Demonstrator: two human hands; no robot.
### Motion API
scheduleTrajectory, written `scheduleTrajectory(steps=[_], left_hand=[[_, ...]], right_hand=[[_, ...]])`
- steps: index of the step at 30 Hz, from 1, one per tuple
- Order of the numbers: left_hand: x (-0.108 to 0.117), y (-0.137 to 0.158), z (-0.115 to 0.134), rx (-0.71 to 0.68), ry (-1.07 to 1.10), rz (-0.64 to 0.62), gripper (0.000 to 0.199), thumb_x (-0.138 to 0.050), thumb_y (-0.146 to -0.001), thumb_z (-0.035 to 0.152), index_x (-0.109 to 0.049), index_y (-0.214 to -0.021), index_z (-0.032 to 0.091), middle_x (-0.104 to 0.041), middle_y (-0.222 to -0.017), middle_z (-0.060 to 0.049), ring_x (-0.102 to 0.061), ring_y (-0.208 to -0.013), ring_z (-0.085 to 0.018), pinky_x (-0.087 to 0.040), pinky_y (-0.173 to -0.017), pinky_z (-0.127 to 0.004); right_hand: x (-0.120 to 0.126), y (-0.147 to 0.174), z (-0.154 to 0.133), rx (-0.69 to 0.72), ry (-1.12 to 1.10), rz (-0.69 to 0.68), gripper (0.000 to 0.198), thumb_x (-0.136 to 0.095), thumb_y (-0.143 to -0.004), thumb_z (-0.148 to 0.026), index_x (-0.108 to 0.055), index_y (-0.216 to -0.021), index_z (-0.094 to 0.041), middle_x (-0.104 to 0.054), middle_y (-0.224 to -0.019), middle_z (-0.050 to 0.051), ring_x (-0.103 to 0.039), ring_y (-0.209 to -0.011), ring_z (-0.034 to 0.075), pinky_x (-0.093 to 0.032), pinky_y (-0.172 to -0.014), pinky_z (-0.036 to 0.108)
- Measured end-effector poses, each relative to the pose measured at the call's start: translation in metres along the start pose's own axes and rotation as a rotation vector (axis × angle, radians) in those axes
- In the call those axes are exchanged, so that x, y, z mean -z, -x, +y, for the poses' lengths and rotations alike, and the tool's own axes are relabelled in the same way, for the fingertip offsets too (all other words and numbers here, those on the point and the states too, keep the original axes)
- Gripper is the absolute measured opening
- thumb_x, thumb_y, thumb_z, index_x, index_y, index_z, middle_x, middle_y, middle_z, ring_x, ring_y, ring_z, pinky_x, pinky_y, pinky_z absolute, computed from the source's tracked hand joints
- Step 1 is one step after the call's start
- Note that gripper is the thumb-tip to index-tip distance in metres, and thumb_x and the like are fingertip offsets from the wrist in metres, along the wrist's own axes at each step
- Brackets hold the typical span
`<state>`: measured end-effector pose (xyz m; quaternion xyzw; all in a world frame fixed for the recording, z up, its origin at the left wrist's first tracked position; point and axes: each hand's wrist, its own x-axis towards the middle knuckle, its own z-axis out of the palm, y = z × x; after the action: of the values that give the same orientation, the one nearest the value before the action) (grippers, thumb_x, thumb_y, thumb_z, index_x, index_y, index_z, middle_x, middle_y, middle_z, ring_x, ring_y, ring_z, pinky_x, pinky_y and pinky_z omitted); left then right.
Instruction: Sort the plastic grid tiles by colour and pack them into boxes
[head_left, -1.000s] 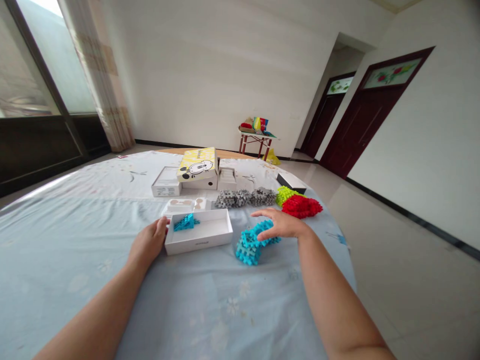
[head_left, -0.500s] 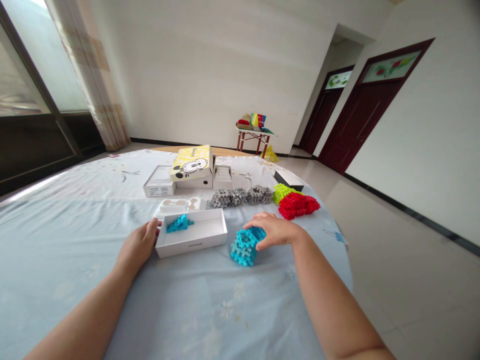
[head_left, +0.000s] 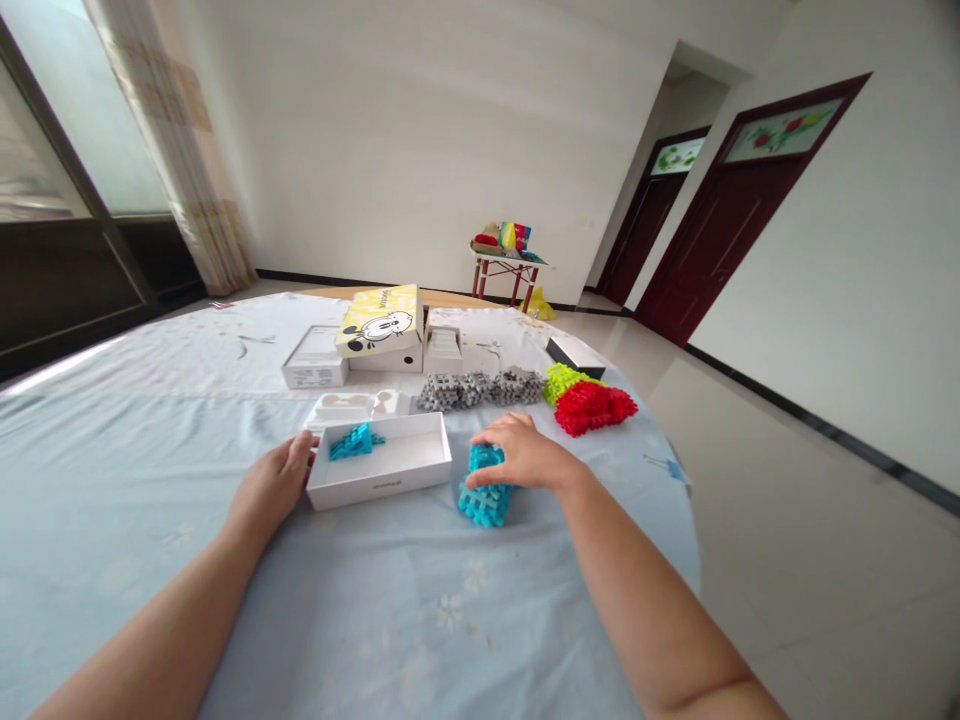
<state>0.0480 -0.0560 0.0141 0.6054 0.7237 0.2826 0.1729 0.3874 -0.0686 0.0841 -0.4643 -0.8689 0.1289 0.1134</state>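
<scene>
My left hand (head_left: 274, 480) rests against the left end of a white open box (head_left: 379, 487), its fingers curled around that wall. A few blue plastic snap-together pieces (head_left: 352, 441) lie at the left inside the box. To the right of the box, my right hand (head_left: 521, 452) reaches over a pile of blue interlocking blocks (head_left: 486, 503), thumb in front and fingers behind, gripping the top of the pile. Its palm hides the pile's right side.
Behind lie grey block clusters (head_left: 517, 386), a red cluster (head_left: 595, 408), a lime-green cluster (head_left: 564, 380) and a black-edged box (head_left: 576, 357). Farther back stand a yellow-and-white cartoon box (head_left: 382, 318) and a white box (head_left: 313, 375). White packaging trays (head_left: 341, 406) sit behind the open box.
My right hand has moved left, from the right side of the blue pile onto its top. My left hand stays at the box's end. The view has shifted slightly.
</scene>
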Motion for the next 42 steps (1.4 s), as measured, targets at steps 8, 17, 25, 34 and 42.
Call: scheduleTrajectory(steps=[8,17,25,34,42], left_hand=[[-0.002,0.000,-0.001,0.003,0.011,0.036,0.056,-0.022,-0.084,0.051,-0.065,-0.101,0.019,-0.070,-0.083,-0.006,-0.062,-0.085,-0.022,-0.044,-0.071,-0.027],[-0.004,-0.001,-0.004,0.004,0.013,0.031,0.056,-0.022,-0.084,0.053,-0.065,-0.099,0.018,-0.070,-0.085,-0.006,-0.062,-0.086,-0.023,-0.044,-0.071,-0.027],[-0.003,0.000,-0.002,-0.012,0.003,0.040,0.056,-0.022,-0.084,0.052,-0.066,-0.097,0.018,-0.070,-0.082,-0.006,-0.062,-0.084,-0.023,-0.044,-0.069,-0.027],[-0.003,0.002,-0.001,-0.013,0.040,0.010,0.059,-0.019,-0.085,0.053,-0.064,-0.102,0.020,-0.070,-0.080,-0.005,-0.062,-0.081,-0.022,-0.042,-0.067,-0.026],[-0.003,0.003,0.000,-0.005,0.029,0.028,0.059,-0.019,-0.083,0.055,-0.064,-0.096,0.020,-0.069,-0.083,-0.006,-0.062,-0.085,-0.024,-0.042,-0.069,-0.026]], right_hand=[[0.000,0.005,-0.001,0.015,0.053,-0.140,0.074,-0.068,-0.056,-0.058,-0.053,-0.120,-0.024,-0.061,-0.105,0.008,-0.047,-0.106,0.027,-0.023,-0.097,0.039],[0.004,0.006,-0.008,0.024,0.060,-0.107,0.070,-0.067,-0.059,-0.054,-0.052,-0.121,-0.024,-0.061,-0.103,0.006,-0.046,-0.105,0.026,-0.023,-0.096,0.038],[-0.003,0.009,-0.017,0.010,0.158,-0.123,0.071,-0.067,-0.055,-0.057,-0.055,-0.115,-0.022,-0.062,-0.096,0.008,-0.046,-0.101,0.028,-0.019,-0.097,0.044],[-0.010,0.006,-0.017,0.068,0.155,-0.157,0.060,-0.067,-0.058,-0.037,-0.053,-0.115,-0.023,-0.060,-0.104,0.006,-0.047,-0.102,0.026,-0.020,-0.098,0.042],[-0.004,0.007,-0.022,0.096,0.046,-0.083,0.061,-0.066,-0.060,-0.029,-0.051,-0.119,-0.024,-0.057,-0.111,0.005,-0.046,-0.107,0.024,-0.022,-0.099,0.040]])
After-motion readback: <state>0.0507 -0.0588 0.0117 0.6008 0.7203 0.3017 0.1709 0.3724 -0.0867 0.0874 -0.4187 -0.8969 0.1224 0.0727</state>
